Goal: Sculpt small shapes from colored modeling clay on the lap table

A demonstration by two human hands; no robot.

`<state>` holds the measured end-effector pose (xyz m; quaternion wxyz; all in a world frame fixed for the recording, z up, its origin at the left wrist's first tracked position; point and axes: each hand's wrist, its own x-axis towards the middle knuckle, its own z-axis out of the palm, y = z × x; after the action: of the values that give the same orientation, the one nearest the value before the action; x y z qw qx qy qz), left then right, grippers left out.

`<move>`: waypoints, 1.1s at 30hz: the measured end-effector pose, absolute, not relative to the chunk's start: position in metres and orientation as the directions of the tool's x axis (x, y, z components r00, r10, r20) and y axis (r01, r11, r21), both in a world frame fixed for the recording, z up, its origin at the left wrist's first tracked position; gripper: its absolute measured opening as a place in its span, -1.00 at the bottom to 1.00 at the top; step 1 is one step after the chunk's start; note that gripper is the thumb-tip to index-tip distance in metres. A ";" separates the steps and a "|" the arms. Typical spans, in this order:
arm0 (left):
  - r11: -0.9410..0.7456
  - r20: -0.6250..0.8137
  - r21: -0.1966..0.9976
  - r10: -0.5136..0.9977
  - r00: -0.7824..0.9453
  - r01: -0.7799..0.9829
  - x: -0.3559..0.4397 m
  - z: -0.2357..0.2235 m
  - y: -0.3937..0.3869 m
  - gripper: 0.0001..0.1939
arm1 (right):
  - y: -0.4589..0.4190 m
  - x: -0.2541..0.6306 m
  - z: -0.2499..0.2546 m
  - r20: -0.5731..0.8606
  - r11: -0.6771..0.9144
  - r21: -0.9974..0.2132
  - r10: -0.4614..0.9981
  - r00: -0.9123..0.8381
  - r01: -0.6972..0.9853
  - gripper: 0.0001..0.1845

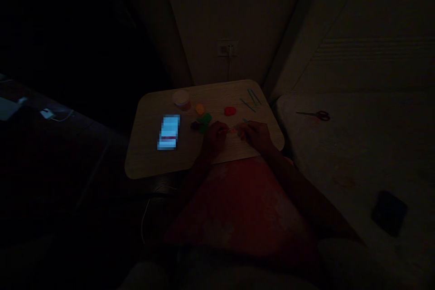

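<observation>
Left hand: my left hand (216, 135) was over the near part of the little wood-look table (146, 158), fingers curled in toward the right one. Way too dim to say if they were actually pinching anything.
Right hand: my right hand (253, 135) was just across from it, fingers bent inward, a small gap between the two. Couldn't tell if that one was gripping either.
Small reddish bit: the small reddish bit (232, 130) sat in between, right at the fingertips, too tiny and dark to make out its shape.
Coloured lumps: green lump (205, 120) just beyond the left hand, with a dark lump (195, 125) up against it and an orange lump (200, 108) right behind. Red lump (230, 111) lay apart, past the gap between the hands.
Thin sticks: a few bluish-green sticks (253, 97) were near the far right corner.
Tub: pale-topped tub (181, 99), far left part of the tabletop.
Phone: phone (169, 132) left of the lumps, screen glowing but blocky.
Off to the right: scissors (314, 114) lay on a pale surface (340, 154) beside the table.
</observation>
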<state>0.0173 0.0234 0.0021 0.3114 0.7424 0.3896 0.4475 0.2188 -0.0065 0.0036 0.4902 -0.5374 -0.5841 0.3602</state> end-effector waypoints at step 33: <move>-0.487 0.403 0.820 0.864 0.301 0.301 0.017 0.005 0.022 -0.91 | -0.006 0.220 0.005 0.150 0.122 -0.961 0.984 0.099 0.250 -0.70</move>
<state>0.0170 0.0220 0.0050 0.3191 0.7408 0.3932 0.4412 0.2201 -0.0065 0.0051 0.4967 -0.5502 -0.5605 0.3693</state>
